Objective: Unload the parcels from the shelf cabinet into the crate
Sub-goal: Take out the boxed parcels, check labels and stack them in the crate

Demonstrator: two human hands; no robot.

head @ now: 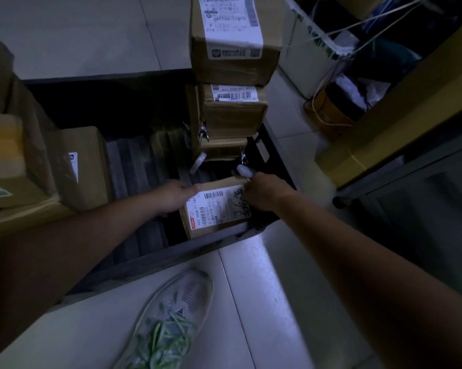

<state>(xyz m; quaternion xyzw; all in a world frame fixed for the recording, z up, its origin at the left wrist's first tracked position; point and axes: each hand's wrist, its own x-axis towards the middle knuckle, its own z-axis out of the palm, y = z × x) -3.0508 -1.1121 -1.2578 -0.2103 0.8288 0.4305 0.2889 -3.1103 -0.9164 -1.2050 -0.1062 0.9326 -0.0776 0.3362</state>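
1. Sneaker (171, 315) with green laces stands on the floor just outside the crate's (150, 258) near rim.
2. Brown cartons (83, 166) stand at the crate's left end; whether inside it, I cannot tell.
3. Left hand (175, 195) grips the parcel's (216, 211) left edge.
4. That parcel sits low in the crate's near right corner, label up; whether it rests on the bottom is hidden.
5. Right hand (267, 194) curls round the parcel's right edge, close to the crate's right wall.
6. Both hands oppose each other across the parcel, equally near; letting go likely means lifting away, with less room on the right.
7. Stacked parcels (232, 62) fill the crate's far right corner.
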